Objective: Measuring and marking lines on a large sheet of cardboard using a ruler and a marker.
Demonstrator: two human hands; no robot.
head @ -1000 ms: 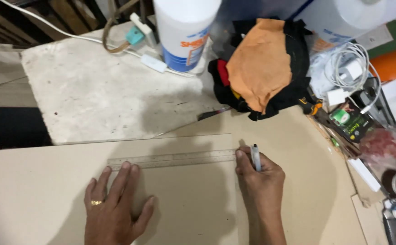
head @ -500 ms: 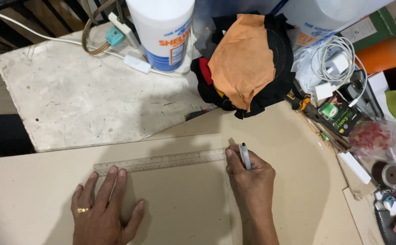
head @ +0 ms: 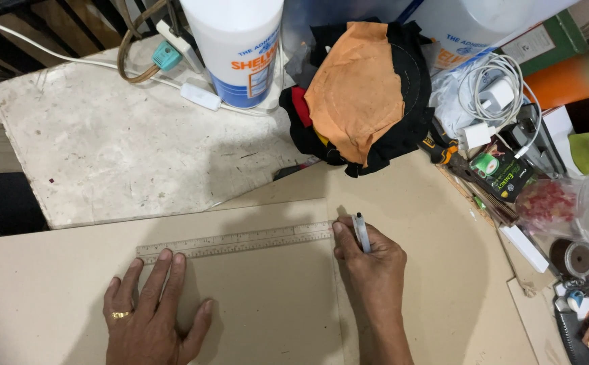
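Pinning the ruler (head: 237,241) flat on the tan board (head: 267,304), my left hand (head: 149,318) lies open, 2 fingertips on its lower edge near the left end. My right hand (head: 372,260) is closed around a pen (head: 360,232) at the ruler's right end. I judge firmer mid-ruler pressure and an upright pen give a straight line.
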